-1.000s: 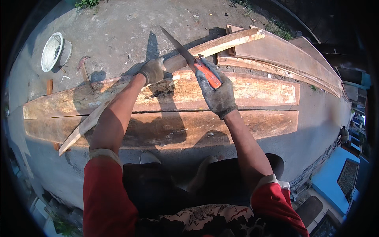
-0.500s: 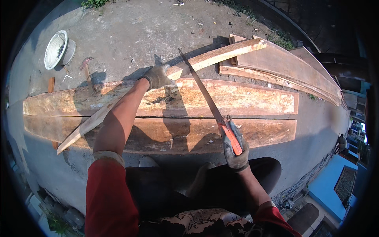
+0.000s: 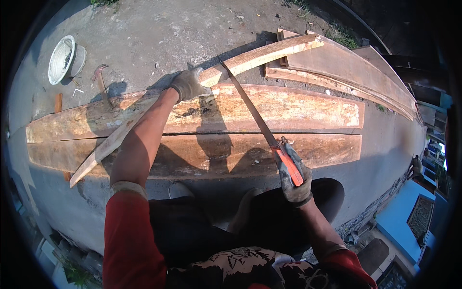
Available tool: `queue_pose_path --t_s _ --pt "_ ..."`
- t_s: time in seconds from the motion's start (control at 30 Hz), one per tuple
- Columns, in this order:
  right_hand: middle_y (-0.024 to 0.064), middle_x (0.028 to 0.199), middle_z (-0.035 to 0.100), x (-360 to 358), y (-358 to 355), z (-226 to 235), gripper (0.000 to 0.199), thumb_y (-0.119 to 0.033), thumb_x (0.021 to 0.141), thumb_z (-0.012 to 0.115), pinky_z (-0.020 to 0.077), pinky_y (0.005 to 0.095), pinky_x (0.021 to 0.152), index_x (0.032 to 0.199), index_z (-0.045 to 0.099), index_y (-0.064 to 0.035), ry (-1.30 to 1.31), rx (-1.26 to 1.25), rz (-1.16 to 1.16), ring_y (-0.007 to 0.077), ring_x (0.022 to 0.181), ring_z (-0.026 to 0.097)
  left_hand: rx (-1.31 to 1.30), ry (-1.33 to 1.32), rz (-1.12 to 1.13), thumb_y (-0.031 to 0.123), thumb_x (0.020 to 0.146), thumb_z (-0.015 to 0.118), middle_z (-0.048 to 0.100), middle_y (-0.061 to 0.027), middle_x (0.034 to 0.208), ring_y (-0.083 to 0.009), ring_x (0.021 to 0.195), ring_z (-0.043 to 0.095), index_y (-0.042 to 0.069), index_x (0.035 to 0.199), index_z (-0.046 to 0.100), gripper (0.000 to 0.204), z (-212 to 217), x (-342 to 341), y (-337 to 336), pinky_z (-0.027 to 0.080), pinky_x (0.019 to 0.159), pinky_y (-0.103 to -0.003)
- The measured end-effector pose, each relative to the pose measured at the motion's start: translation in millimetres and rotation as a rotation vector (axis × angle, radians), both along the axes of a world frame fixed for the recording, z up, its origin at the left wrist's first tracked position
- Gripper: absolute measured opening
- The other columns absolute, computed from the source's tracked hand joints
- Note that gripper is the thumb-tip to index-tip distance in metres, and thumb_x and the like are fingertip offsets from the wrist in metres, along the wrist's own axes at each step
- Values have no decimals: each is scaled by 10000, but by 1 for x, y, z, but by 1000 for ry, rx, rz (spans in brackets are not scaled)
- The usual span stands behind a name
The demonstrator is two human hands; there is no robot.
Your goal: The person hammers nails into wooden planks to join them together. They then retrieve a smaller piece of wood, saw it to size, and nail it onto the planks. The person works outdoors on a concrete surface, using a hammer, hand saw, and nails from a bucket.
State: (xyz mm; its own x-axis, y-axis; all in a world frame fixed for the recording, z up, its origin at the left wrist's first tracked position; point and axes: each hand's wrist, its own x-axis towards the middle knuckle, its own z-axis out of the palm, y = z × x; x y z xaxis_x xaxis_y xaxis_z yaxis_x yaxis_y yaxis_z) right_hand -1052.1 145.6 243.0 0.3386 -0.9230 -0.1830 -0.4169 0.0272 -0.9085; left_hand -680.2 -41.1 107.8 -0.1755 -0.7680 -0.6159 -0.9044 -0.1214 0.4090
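Here, left hand (image 3: pixel 188 85) forward, right hand (image 3: pixel 303 178) lower

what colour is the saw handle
The saw handle is orange-red, best seen in the head view.

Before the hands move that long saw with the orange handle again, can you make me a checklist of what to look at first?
1. Gloves on: ok. The left hand and right hand both wear grey gloves.
2. Long saw with an orange handle held properly: ok. The right hand grips its handle.
3. Long, pale wooden strip held: ok. The left hand grips it.
4. Left hand off the saw's dark, narrow blade: ok, but they look close.
5. Blade touching the strip: cannot tell. They overlap in this view.
6. Strip's far end resting on the stacked brown boards: cannot tell.
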Motion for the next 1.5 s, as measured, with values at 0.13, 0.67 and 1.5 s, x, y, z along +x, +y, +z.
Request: queue_pose_path --t_s 0.13,0.67,1.5 --pt "197 1208 728 63 -135 -18 437 -163 964 693 558 338 918 1361 611 0 -53 57 -172 234 1104 718 -136 1 -83 499 781 816 637 -326 1287 -393 1179 658 -102 1486 403 1014 -11 -22 -20 542 1008 -428" --pt "178 1376 650 51 -80 -41 499 -97 980 638 522 354 1015 1453 519 10 -102 -19 -136 267 1234 656 -11 134 46 501 760 829 588 -298 1387 -387 1294 584 -76 1510 395 1041 9 -15 -10 482 1087 -416" --pt "181 1374 649 38 -12 6 470 -39 988 624 481 349 1065 1436 520 56 -81 -182 -190 219 1278 614 -201 21 -92 519 875 738 695 -281 1143 -382 1109 672 -60 1348 575 765 13 -13 4 534 967 -451"
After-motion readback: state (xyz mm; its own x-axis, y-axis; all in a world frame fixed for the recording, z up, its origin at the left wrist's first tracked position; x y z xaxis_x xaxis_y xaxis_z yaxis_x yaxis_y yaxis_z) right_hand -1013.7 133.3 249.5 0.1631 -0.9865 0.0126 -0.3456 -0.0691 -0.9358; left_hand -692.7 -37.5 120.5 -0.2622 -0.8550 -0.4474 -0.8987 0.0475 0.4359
